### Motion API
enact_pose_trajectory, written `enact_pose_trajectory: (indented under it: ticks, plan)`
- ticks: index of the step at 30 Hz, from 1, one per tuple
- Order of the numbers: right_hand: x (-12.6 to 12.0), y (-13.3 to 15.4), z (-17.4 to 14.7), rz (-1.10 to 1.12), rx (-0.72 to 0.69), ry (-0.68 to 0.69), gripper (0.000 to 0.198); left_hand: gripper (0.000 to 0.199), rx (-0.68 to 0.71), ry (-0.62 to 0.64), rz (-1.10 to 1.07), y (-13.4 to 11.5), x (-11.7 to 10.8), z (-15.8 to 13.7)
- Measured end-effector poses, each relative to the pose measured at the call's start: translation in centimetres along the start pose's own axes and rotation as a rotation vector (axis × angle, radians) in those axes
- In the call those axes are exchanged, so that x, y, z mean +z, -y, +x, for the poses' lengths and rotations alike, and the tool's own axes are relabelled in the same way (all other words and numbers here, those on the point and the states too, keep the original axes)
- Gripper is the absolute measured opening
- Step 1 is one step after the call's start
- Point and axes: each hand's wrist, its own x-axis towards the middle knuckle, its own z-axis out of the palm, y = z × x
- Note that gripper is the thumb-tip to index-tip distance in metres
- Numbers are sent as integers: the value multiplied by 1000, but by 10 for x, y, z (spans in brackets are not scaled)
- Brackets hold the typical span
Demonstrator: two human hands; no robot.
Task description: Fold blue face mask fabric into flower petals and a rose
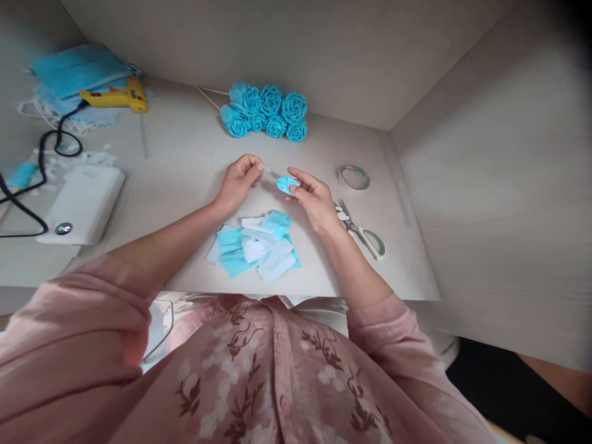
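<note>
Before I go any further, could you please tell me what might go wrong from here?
The scissors lie close by the right hand's wrist, so a careless shift of that arm might knock them. The glue gun rests partly on the masks; if it is hot, which I cannot tell, it could mark them. The loose scraps lie between the forearms and might be scattered by a sleeve.

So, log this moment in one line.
left hand: pinching thin pale strip; right hand: holding small blue fabric oval; nearby: blue-and-white fabric scraps
</note>
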Motion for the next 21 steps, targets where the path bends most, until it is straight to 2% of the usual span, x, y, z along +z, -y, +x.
enact_pose_trajectory:
  ticks: [7, 16, 21]
  plan:
    - [0, 1, -1, -15, 12, 1, 57, 49, -22, 22, -92, 2, 4, 0]
    - [1, 1, 0, 18, 20, -16, 57, 51, 8, 36, -103, 2, 2, -2]
    - [0, -1, 1, 13, 19, -16, 59, 53, 46, -37, -58, -7, 3, 1]
